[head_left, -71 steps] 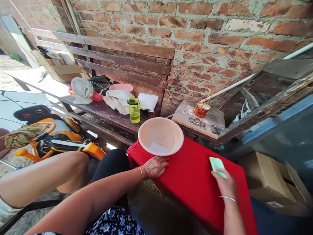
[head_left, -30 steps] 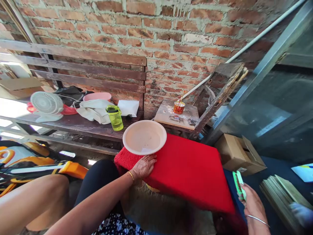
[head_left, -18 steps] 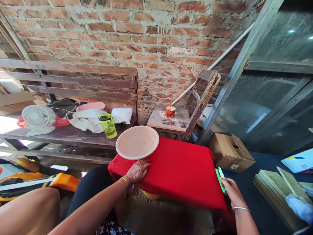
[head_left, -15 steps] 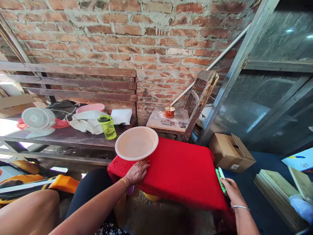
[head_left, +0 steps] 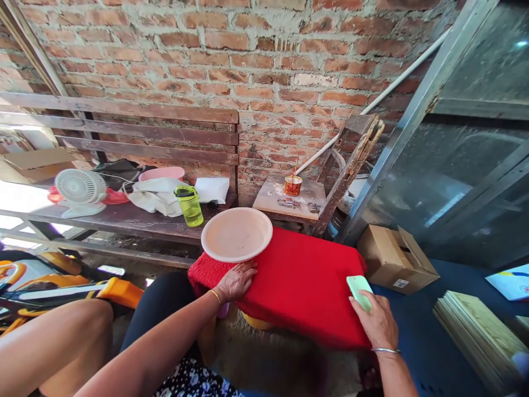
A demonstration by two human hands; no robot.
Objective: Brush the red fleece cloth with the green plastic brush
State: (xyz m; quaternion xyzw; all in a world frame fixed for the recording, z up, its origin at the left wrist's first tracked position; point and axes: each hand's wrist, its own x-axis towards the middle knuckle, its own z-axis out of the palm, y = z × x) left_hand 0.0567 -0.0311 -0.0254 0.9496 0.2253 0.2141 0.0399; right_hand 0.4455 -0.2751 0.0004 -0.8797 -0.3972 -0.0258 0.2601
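Observation:
A red cloth point(head_left: 306, 286) covers a low table in front of me. My left hand point(head_left: 238, 280) lies flat on its near left part, fingers stretched out just below the rim of a pale pink basin point(head_left: 237, 236). The basin stands on the cloth's far left corner and holds what looks like shallow water. At the right end of the cloth, my right hand point(head_left: 376, 317) grips a light green scrubbing brush point(head_left: 359, 289). Its smooth back faces up, and its bristles are hidden underneath.
Behind the table, a wooden bench point(head_left: 136, 219) bears a white fan point(head_left: 81, 190) and a green bottle point(head_left: 190, 207). A wooden chair point(head_left: 264, 201) holds a red tin point(head_left: 293, 186) and padlocks. To the right are a cardboard box point(head_left: 392, 259) and stacked boards point(head_left: 479, 325).
My right hand has moved left from the cloth's right edge onto its top, turning the brush from bristles showing to back up. My left hand stays flat. The view has shifted slightly.

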